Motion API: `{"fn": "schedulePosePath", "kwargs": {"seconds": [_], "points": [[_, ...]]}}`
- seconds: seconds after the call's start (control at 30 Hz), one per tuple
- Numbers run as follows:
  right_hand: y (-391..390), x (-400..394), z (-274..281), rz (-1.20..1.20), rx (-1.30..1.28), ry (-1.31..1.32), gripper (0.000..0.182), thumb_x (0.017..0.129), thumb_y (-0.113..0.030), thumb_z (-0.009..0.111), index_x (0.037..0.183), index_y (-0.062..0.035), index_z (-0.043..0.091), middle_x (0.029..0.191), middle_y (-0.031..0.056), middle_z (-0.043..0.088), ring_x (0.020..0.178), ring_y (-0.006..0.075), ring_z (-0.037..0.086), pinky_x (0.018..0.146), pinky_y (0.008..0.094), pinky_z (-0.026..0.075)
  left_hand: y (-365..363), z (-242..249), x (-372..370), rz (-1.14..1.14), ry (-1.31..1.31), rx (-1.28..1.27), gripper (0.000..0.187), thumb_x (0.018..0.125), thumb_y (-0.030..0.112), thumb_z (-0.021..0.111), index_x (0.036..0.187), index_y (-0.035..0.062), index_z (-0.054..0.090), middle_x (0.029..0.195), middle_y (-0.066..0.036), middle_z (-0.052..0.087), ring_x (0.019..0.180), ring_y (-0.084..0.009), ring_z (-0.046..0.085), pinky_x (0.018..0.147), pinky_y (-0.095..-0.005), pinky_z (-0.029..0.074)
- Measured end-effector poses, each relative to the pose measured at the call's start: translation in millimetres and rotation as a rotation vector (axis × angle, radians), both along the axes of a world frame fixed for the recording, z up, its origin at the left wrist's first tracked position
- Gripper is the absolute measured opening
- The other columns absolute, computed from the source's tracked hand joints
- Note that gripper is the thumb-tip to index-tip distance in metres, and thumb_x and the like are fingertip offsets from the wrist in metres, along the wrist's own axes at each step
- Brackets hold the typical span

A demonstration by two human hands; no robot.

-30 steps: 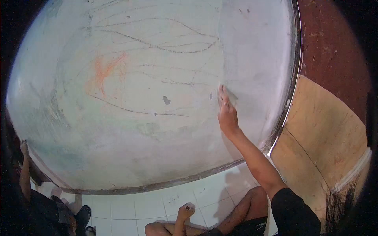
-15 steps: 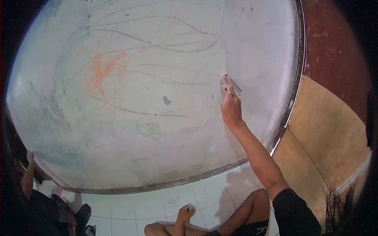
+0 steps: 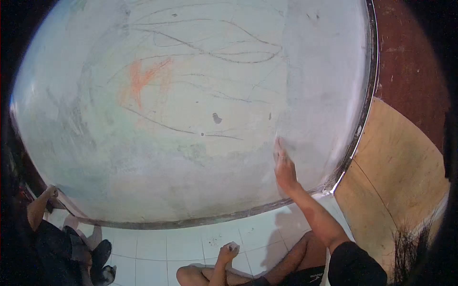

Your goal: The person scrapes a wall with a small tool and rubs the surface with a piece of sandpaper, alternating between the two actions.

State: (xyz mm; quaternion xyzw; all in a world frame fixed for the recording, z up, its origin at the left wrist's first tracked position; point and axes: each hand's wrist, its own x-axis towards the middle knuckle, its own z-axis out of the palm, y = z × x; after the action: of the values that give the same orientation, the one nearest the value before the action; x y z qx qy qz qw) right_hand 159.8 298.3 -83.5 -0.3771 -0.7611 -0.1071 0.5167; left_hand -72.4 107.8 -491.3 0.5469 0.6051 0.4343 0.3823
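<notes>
One right hand (image 3: 286,173), four o'clock, lays straight fingers (image 3: 282,154) on the pale scribbled wall (image 3: 238,176), grip unclear. Left hand (image 3: 226,256), six o'clock, curls round a small whitish thing (image 3: 233,246), likely light; pinch its sides.
</notes>
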Motion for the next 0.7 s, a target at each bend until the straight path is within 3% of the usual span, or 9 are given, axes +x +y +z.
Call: {"fn": "schedulePosePath", "kwargs": {"seconds": [0.03, 0.13, 0.2, 0.23, 0.33, 0.43, 0.5, 0.63, 0.7], "points": [[-6.9, 6.2, -25.6, 0.047, -0.067, -0.012, 0.051, 0.09, 0.004, 0.039, 0.14, 0.0037, 0.029, 0.138, 0.0275, 0.041, 0.122, 0.0407, 0.047, 0.099, 0.0441, 0.044, -6.8, 10.8, 0.0, 0.021, -0.101, -0.038, 0.024, 0.077, 0.026, 0.066, 0.089, 0.0051, 0.065, 0.075, -0.015, 0.065, 0.065, -0.0274, 0.062, 0.062, -0.0371, 0.049], [-46.4, 19.1, -116.9, 0.091, -0.392, -0.076, 0.048, 0.089, 0.006, 0.035, 0.136, 0.0043, 0.036, 0.135, 0.0283, 0.044, 0.121, 0.0411, 0.047, 0.099, 0.0454, 0.042, -19.9, 39.5, 1.5, 0.022, 0.243, 0.042, 0.025, 0.077, 0.027, 0.067, 0.087, 0.0042, 0.064, 0.076, -0.015, 0.065, 0.067, -0.0292, 0.063, 0.063, -0.0375, 0.049], [-84.2, 17.7, -168.3, -0.006, -0.902, -0.175, 0.042, 0.088, 0.004, 0.036, 0.13, 0.0046, 0.042, 0.128, 0.0285, 0.05, 0.121, 0.0413, 0.047, 0.1, 0.047, 0.039, -12.8, 12.7, -4.3, 0.023, 0.026, 0.004, 0.026, 0.077, 0.027, 0.067, 0.087, 0.0037, 0.063, 0.076, -0.016, 0.065, 0.067, -0.0299, 0.063, 0.063, -0.0373, 0.049], [-105.6, 16.0, -190.8, 0.097, -0.887, -0.076, 0.04, 0.088, 0.003, 0.038, 0.127, 0.0047, 0.045, 0.125, 0.0291, 0.051, 0.119, 0.0419, 0.047, 0.1, 0.0479, 0.038, -10.5, 1.1, -5.4, 0.02, -0.084, -0.014, 0.026, 0.077, 0.027, 0.067, 0.086, 0.0034, 0.063, 0.076, -0.016, 0.065, 0.068, -0.0302, 0.063, 0.064, -0.0372, 0.049], [-147.4, 14.8, -269.3, 0.449, -0.788, 0.065, 0.038, 0.085, 0.003, 0.04, 0.122, 0.0032, 0.049, 0.12, 0.0314, 0.051, 0.115, 0.0449, 0.048, 0.098, 0.0498, 0.039, -15.7, 39.5, 3.8, 0.105, 0.226, -0.088, 0.029, 0.077, 0.028, 0.067, 0.088, 0.0016, 0.063, 0.077, -0.018, 0.065, 0.068, -0.0324, 0.063, 0.064, -0.0374, 0.05], [-187.9, 9.1, -307.3, 0.35, -0.956, -0.108, 0.035, 0.085, -0.001, 0.046, 0.119, 0.0017, 0.047, 0.11, 0.0305, 0.054, 0.105, 0.0455, 0.052, 0.09, 0.0479, 0.043, -3.5, -11.5, -3.0, 0.067, 0.097, -0.047, 0.029, 0.079, 0.027, 0.068, 0.093, 0.0021, 0.065, 0.077, -0.014, 0.067, 0.068, -0.0242, 0.063, 0.064, -0.0342, 0.05], [-199.8, 8.2, -324.4, 0.372, -0.87, -0.276, 0.028, 0.087, -0.007, 0.052, 0.113, 0.0017, 0.044, 0.094, 0.0278, 0.059, 0.091, 0.0466, 0.058, 0.08, 0.0473, 0.047, -16.3, 31.7, 5.7, -0.03, -0.067, -0.065, 0.027, 0.081, 0.022, 0.067, 0.101, 0.0034, 0.066, 0.082, -0.008, 0.068, 0.071, -0.0167, 0.061, 0.065, -0.0307, 0.049], [-187.1, 3.3, -320.4, 0.416, -1.098, -0.076, 0.031, 0.085, -0.013, 0.061, 0.108, 0.001, 0.047, 0.089, 0.0224, 0.062, 0.086, 0.039, 0.062, 0.077, 0.0418, 0.049, -24.5, 58.4, 19.8, -0.209, -0.476, -0.157, 0.029, 0.085, 0.011, 0.064, 0.114, 0.0063, 0.064, 0.094, 0.001, 0.066, 0.08, -0.0068, 0.057, 0.072, -0.0244, 0.048], [-180.0, 4.5, -315.9, 0.498, -1.126, 0.058, 0.035, 0.084, -0.018, 0.066, 0.108, 0.0018, 0.05, 0.09, 0.0199, 0.063, 0.087, 0.0337, 0.064, 0.077, 0.0389, 0.049, -31.9, 79.0, 22.7, -0.26, -0.347, -0.158, 0.031, 0.086, 0.008, 0.062, 0.116, 0.0051, 0.062, 0.097, 0.0, 0.065, 0.083, -0.0079, 0.057, 0.075, -0.0241, 0.048]]}}
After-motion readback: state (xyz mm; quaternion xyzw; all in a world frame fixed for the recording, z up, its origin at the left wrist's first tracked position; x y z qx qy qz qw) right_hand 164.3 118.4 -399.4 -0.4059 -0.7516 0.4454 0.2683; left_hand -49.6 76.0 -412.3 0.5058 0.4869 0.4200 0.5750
